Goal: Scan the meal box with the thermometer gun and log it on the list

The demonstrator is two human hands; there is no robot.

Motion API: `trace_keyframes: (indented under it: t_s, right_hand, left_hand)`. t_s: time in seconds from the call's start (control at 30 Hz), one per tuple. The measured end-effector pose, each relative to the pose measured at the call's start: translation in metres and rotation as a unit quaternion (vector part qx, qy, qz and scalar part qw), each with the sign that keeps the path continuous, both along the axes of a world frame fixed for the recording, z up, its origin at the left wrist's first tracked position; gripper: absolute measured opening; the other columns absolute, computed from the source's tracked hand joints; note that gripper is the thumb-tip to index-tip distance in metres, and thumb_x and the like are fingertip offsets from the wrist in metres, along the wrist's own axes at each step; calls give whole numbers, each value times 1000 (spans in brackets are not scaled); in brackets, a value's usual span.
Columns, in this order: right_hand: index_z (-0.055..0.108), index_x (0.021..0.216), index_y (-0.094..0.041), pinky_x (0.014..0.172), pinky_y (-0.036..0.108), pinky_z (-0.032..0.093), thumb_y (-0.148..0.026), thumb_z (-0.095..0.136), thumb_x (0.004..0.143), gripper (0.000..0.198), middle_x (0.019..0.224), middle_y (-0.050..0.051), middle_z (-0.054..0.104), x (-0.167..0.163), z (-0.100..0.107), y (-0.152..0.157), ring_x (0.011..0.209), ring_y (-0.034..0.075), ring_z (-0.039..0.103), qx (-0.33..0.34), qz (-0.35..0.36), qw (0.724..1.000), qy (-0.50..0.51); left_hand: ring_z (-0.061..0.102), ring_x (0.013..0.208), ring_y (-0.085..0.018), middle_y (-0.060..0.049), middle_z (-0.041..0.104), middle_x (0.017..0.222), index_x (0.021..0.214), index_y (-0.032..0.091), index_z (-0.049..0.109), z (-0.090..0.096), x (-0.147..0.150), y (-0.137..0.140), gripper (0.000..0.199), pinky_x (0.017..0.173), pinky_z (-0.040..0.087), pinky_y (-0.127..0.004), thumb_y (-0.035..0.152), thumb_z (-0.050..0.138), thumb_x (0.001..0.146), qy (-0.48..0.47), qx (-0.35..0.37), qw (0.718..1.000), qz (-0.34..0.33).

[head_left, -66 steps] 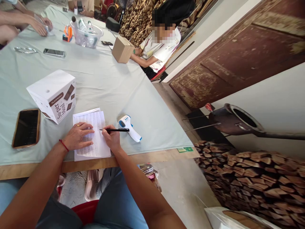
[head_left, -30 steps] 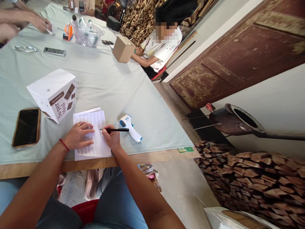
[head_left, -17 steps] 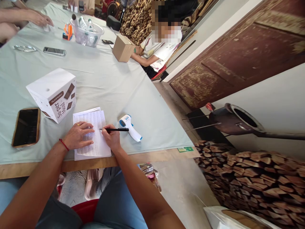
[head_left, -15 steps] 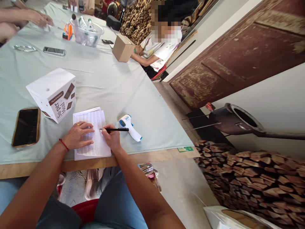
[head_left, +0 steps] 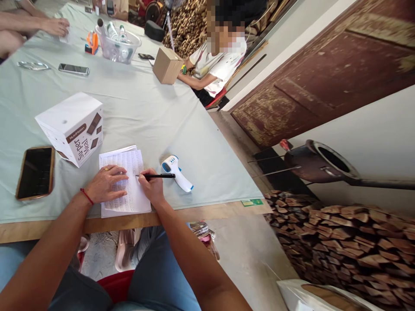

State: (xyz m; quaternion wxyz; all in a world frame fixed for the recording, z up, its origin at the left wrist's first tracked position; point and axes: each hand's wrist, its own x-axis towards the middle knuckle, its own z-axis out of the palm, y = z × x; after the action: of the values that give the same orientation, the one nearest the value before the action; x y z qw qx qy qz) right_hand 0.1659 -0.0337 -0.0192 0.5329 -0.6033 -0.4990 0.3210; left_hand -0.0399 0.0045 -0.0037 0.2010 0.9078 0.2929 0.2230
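In the head view, the right hand (head_left: 152, 188) is pinching a black pen (head_left: 162, 176) between thumb and fingers. The pen's long axis is running nearly crosswise, its tip pointing left over the printed sheets (head_left: 133, 190) and its tail pointing right, overlapping the white thermometer gun (head_left: 177, 169) in this line of sight. Whether the tip is touching the paper or hovering just above is too fine to tell. The sheets are lying at the near edge of the counter (head_left: 207, 160), directly left of the right hand. The left hand (head_left: 108, 184) is lying over their left part, unclenched, fingers spread and grasping nothing; the right hand is sitting nearer the tip.
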Motion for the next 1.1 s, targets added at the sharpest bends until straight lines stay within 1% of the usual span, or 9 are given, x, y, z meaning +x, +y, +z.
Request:
trace_keyframes:
  t_s: [0.13,0.37,0.67,0.93,1.03,1.1]
  right_hand:
    - [55,66,-23,62,30,46,-40,55,67,17,60,-3,55,0,0,0,58,15,50,-1,-2,1000,0]
    - [54,66,-23,61,30,46,-40,55,67,17,59,-4,55,1,1,0,58,15,50,1,-2,1000,-5]
    - [55,68,-23,60,29,48,-40,54,67,17,59,-3,55,1,1,-1,57,15,50,0,-18,1000,-3]
    - [54,67,-23,62,30,47,-40,54,67,16,61,-3,55,1,-1,0,58,15,50,3,-13,1000,-12]
    - [53,67,-24,62,29,47,-39,53,68,16,61,-3,55,2,-2,0,59,15,50,2,-6,1000,-18]
    - [53,68,-23,62,29,46,-39,53,69,15,62,-3,55,2,-3,0,60,15,50,9,-7,1000,-15]
  left_hand:
    - [58,117,-29,-10,65,126,115,21,70,-1,0,0,41,105,40,-46,46,67,82,-4,1,1000,-1]
    - [58,117,-28,-9,65,126,114,23,70,-1,0,0,40,106,40,-46,46,68,81,-10,-4,1000,0]
    - [58,119,-28,-10,64,126,115,21,69,-1,1,0,40,106,40,-47,46,67,83,-2,2,1000,-4]
    - [59,118,-29,-10,65,125,115,21,69,-2,1,1,40,105,41,-48,45,67,83,-6,9,1000,-5]
    - [60,115,-27,-9,66,123,112,22,69,-1,2,0,37,104,43,-47,43,69,82,-19,11,1000,-7]
    - [61,111,-26,-9,66,118,108,22,68,1,2,-1,30,102,45,-46,40,67,83,-54,23,998,9]
